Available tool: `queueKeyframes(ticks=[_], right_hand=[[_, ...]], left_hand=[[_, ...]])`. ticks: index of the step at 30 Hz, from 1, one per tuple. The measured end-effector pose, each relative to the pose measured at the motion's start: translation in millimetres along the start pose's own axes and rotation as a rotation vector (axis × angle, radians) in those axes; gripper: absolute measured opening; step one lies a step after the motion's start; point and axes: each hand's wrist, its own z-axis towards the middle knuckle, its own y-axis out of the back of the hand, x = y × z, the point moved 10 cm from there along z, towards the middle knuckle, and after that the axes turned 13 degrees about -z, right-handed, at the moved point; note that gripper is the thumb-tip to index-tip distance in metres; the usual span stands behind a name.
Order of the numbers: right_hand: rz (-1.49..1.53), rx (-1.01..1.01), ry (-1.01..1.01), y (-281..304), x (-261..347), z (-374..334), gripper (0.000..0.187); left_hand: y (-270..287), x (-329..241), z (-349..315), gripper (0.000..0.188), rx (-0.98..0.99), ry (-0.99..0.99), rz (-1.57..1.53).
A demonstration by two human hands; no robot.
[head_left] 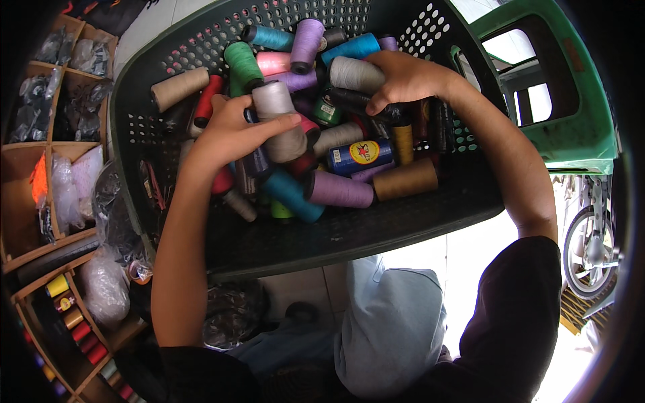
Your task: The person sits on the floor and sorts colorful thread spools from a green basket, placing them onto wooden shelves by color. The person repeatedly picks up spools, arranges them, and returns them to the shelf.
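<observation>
Both hands are inside a dark perforated plastic basket (322, 240) heaped with thread spools. My left hand (228, 134) is closed on a pale grey thread spool (272, 101), its thumb lying across the front; a beige-grey spool (286, 146) sits just below. At the right, my right hand (413, 77) curls around a grey thread spool (355, 74), with a black spool (359, 102) under its thumb; its other fingertips are hidden. Around them lie a purple spool (339, 189), a blue labelled spool (359, 156), a brown spool (405, 180) and a green spool (243, 65).
A green plastic stool (578, 87) stands to the right, with a wheel (588, 252) below it. Wooden shelving (50, 144) on the left holds plastic-wrapped goods and more spools. My knee (390, 329) is below the basket, near a clear plastic bag (106, 285).
</observation>
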Motion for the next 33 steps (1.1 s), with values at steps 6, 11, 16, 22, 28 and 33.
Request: queueKeyframes(ticks=[6, 11, 16, 22, 28, 33], right_hand=[[-0.020, 0.002, 0.034, -4.8, 0.8, 2.7, 0.077], [-0.036, -0.037, 0.024, 6.0, 2.9, 0.7, 0.069], [0.048, -0.108, 0.010, 19.4, 10.0, -3.3, 0.061], [0.172, -0.071, 0.141, 7.5, 26.7, -6.3, 0.070], [0.144, 0.150, 0.149, -10.1, 37.4, -9.9, 0.066], [-0.112, -0.378, -0.055, 43.8, -8.8, 3.8, 0.020]], left_hand=[[15.7, 19.4, 8.5, 0.083, -0.056, -0.062, 0.158], [13.7, 17.7, 6.3, 0.077, -0.002, -0.081, 0.086], [22.1, -7.4, -3.3, 0.033, -0.214, -0.144, 0.236], [29.8, 0.0, -0.6, 0.021, -0.212, -0.190, 0.259], [17.5, 4.3, -2.3, 0.020, -0.096, -0.154, 0.359], [15.5, 4.0, -0.7, 0.031, -0.041, -0.225, 0.410]])
